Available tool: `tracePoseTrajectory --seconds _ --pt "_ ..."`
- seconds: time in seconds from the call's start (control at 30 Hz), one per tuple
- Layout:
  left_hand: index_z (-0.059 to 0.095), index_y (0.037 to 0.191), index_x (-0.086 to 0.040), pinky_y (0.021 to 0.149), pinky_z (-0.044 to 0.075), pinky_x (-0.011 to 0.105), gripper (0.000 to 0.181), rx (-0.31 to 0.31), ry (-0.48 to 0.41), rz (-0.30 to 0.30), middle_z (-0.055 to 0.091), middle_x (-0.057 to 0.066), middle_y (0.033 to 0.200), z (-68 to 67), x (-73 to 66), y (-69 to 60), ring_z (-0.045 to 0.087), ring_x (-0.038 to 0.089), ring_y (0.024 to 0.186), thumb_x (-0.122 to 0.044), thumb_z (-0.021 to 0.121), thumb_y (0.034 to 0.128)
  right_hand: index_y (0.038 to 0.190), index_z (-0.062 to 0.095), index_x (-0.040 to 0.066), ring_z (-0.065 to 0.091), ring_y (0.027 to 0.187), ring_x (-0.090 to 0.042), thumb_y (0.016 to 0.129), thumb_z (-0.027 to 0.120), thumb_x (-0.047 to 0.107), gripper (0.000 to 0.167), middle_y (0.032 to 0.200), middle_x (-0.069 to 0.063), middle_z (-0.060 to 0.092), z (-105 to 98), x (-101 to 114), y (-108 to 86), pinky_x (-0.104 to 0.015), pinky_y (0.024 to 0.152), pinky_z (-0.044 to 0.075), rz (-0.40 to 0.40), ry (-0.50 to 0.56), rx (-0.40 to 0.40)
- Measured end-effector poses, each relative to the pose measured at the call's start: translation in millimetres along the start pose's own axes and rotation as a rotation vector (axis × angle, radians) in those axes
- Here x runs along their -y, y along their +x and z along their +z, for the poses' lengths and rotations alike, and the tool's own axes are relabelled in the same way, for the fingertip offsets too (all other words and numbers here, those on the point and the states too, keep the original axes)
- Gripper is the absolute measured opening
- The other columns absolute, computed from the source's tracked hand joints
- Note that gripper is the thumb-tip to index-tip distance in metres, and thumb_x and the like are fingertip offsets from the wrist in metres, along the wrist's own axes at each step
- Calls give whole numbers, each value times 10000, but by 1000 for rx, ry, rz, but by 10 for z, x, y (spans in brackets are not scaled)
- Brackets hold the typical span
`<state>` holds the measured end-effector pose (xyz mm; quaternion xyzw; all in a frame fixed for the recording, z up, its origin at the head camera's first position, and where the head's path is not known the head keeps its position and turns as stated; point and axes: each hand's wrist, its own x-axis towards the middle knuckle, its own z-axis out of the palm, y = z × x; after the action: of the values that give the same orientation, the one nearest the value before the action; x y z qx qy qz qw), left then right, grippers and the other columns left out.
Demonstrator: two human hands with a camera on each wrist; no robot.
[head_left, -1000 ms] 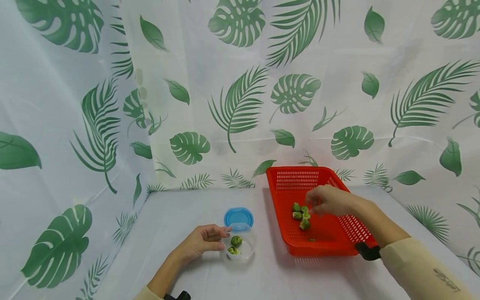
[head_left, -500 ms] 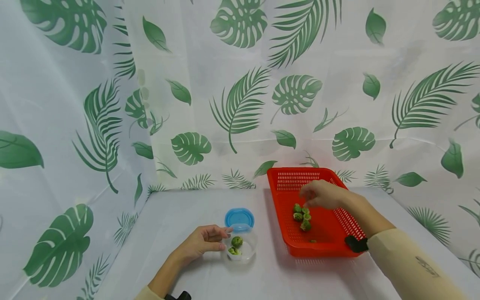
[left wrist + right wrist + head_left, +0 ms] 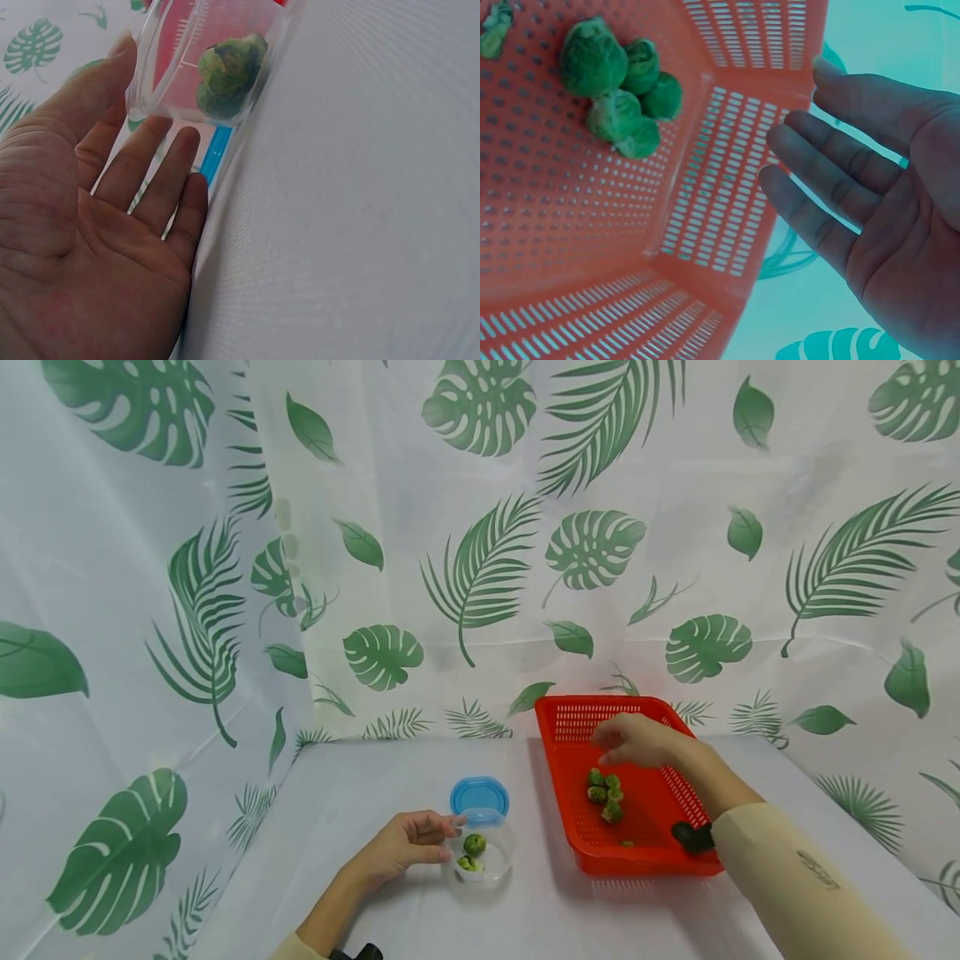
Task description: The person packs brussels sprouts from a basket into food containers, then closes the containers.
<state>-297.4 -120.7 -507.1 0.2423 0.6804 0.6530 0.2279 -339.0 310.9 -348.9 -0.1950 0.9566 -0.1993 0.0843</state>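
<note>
My left hand [image 3: 401,847] lies beside a small clear plastic tub [image 3: 498,865], its thumb and fingertips at the rim. In the left wrist view its fingers [image 3: 146,176] are loosely extended. Brussels sprouts [image 3: 474,844] sit inside the tub, on its left side. My right hand [image 3: 637,739] hovers over the red plastic basket [image 3: 637,864], fingers relaxed and holding nothing. On the basket floor, a cluster of several Brussels sprouts [image 3: 612,811] lies below and in front of that hand. The right wrist view shows the empty palm [image 3: 922,225] near the basket wall.
A blue lid [image 3: 480,797] lies flat just behind the tub. A small green scrap [image 3: 627,843] rests near the basket's front. The white table [image 3: 375,768] meets a leaf-printed sheet [image 3: 480,685] behind the basket and another on the left.
My right hand has risen slightly and shifted left and away over the basket, uncovering the sprout cluster. My left hand and the tub have stayed in place.
</note>
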Motion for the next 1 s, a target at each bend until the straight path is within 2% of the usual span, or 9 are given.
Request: tracePoseTrajectory --seconds 0.43,0.8,1.0 --pt "622 1257 82 1188 432 355 438 9 -6 7 579 91 1521 -2 12 2 476 244 1482 -123 803 914 1285 700 56 654 1075 -276 908 805 146 402 1198 -115 728 60 -89 189 -445 909 624 59 38 12" --pt "663 1226 34 1197 423 396 397 -7 1 -7 591 91 1510 0 -2 -10 481 258 1479 -158 813 912 1325 683 59 658 1153 -316 903 816 184 460 1253 -124 720 252 -160 292 -516 988 585 99 86 -11" --pt "628 1254 83 1199 421 408 456 -1 -1 -5 580 91 1521 0 1 -7 475 265 1483 -161 810 915 1364 657 46 644 1212 -350 930 782 140 461 1330 -196 686 350 -230 321 -505 990 586 157 142 -3"
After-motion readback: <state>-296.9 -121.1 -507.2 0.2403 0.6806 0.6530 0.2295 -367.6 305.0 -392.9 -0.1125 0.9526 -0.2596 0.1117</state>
